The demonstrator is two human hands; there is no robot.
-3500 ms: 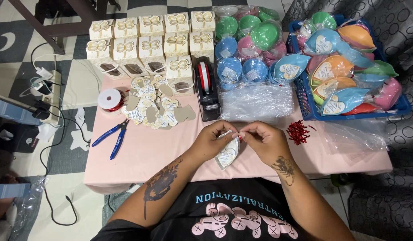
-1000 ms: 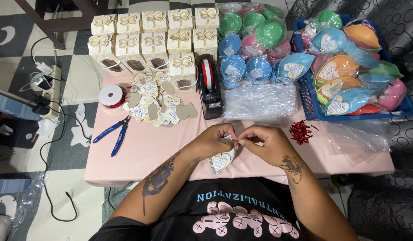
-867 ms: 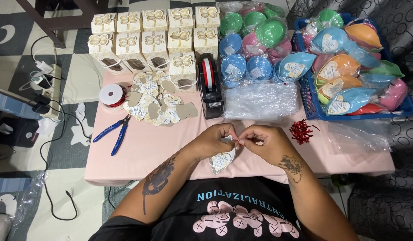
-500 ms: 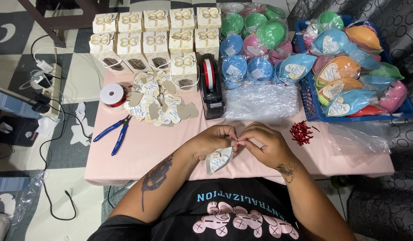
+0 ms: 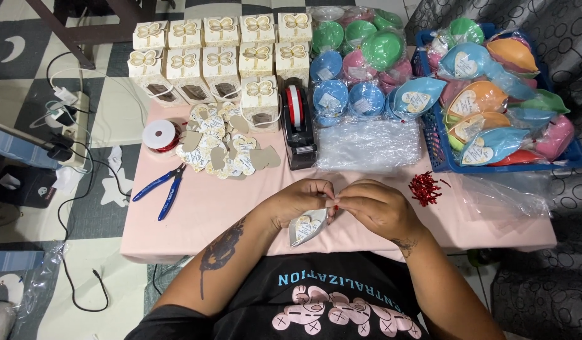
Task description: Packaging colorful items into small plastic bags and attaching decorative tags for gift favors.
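My left hand (image 5: pixel 299 201) and my right hand (image 5: pixel 375 207) meet over the near edge of the pink table (image 5: pixel 209 208). Together they pinch the top of a small clear-wrapped packet (image 5: pixel 305 228) with a heart-shaped tag, which hangs below my left fingers. A bit of red twist tie (image 5: pixel 335 206) shows between the fingertips. A pile of red twist ties (image 5: pixel 423 187) lies just right of my right hand. Loose heart-shaped tags (image 5: pixel 225 148) lie in a heap further back on the left.
Blue pliers (image 5: pixel 160 190) and a red ribbon spool (image 5: pixel 159 135) lie at the left. Cream gift boxes (image 5: pixel 222 53) stand at the back. A black tape dispenser (image 5: pixel 298 128), clear bags (image 5: pixel 374 146), wrapped bowls (image 5: pixel 360 56) and a blue basket (image 5: pixel 565 160) of wrapped packets fill the right.
The hands stay together at the packet's top with small finger movements; the packet swings slightly lower and tilts. Nothing else on the table has moved.
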